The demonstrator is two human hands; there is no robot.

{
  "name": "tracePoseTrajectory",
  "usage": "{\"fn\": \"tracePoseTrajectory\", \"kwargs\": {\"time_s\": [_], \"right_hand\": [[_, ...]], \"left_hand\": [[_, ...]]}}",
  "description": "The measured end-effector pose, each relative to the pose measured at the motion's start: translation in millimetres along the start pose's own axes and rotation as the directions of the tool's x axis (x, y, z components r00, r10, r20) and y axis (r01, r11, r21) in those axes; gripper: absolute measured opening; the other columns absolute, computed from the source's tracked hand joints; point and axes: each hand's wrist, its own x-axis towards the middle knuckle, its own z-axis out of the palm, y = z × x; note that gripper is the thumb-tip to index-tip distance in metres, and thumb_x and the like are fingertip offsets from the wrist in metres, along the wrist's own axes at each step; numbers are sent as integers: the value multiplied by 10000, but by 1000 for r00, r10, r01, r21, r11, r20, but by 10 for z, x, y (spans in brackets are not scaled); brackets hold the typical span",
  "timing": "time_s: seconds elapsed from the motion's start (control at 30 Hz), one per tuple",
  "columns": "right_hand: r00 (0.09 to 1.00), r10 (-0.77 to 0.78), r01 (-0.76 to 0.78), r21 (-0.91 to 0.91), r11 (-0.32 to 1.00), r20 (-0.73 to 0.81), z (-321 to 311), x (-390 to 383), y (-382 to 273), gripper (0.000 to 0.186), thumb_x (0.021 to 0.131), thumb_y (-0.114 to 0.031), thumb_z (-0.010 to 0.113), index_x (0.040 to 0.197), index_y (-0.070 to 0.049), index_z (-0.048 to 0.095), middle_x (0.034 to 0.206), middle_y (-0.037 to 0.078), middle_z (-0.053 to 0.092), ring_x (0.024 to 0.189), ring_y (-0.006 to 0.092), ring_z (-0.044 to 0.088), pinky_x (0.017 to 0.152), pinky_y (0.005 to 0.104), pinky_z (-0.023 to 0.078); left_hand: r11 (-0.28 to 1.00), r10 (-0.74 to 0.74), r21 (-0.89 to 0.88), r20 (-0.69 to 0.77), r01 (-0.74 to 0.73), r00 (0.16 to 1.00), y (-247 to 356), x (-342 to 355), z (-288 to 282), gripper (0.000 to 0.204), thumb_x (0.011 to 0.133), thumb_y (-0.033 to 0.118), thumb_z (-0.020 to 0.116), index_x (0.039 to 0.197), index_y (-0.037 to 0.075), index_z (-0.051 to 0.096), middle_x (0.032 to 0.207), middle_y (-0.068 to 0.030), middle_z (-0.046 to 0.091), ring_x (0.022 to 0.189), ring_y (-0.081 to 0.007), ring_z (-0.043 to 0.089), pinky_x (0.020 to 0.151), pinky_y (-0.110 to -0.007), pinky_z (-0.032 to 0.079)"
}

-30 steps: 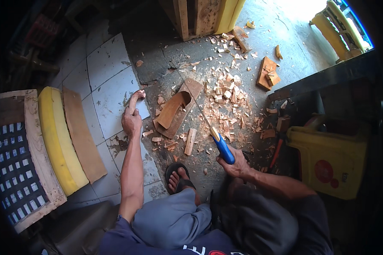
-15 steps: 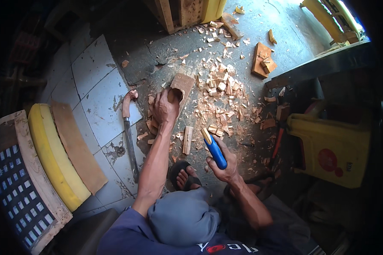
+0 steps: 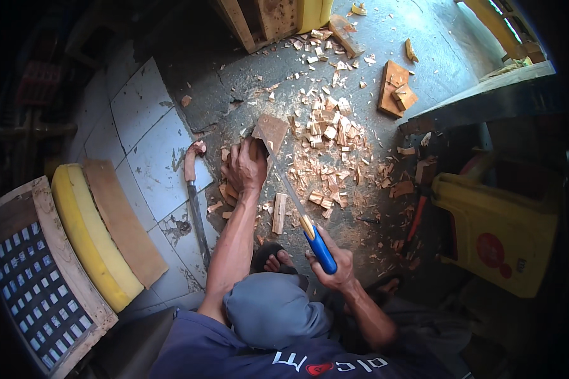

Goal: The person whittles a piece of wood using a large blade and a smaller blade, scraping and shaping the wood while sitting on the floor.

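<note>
Near the middle of the floor, my left hand [image 3: 244,169] grips the left side of a brown wooden block [image 3: 271,130], its fingers bent over the edge. The block stands tilted among wood chips. My right hand [image 3: 338,262] is closed round the blue handle of a long-bladed knife [image 3: 322,252]. Its thin, pale blade slants up and left, and the far end meets or overlaps the block's right edge close to my left fingers. Whether the blade is cutting in I cannot tell. A loose wood strip [image 3: 279,213] lies between my forearms.
A pile of wood chips [image 3: 332,129] spreads right of the block. On the left lies a wooden-handled blade [image 3: 195,183], beside yellow and brown curved pieces [image 3: 98,234]. A yellow plastic crate [image 3: 499,227] stands right, near a red-handled tool [image 3: 416,218]. Flat wood pieces [image 3: 392,85] lie farther off.
The knife's blade, hardly visible before, now shows clearly, reaching to the block. My right hand has come slightly lower in the picture. My left hand keeps its hold on the block.
</note>
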Motion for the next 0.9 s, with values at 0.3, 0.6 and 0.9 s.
{"fn": "tracePoseTrajectory", "kwargs": {"time_s": [0.3,0.6,0.9], "right_hand": [[999,-38,38,48,998,-1,-62,51,-48,735,756,-63,714,1467,-10,540,740,182,684,570,257,696,593,363,552],[989,94,-87,-61,994,116,-105,262,48,744,708,-44,693,1426,82,545,1039,227,759,727,283,772,716,338,601],[997,11,-6,-59,998,78,-236,115,58,732,708,-62,670,1426,38,570,920,220,740,612,274,723,626,346,574]], "left_hand": [[997,-74,-9,36,74,997,115,23,-26,305,960,392,646,1238,273,682,1136,-77,633,1102,-321,649,922,-576,401],[999,-33,-25,57,34,998,151,2,-24,312,973,395,629,1259,277,661,1141,-77,610,1115,-335,638,918,-587,392],[997,-25,72,86,19,996,130,62,-45,347,981,454,598,1262,262,662,1104,-86,593,1127,-330,607,915,-606,385]]}}
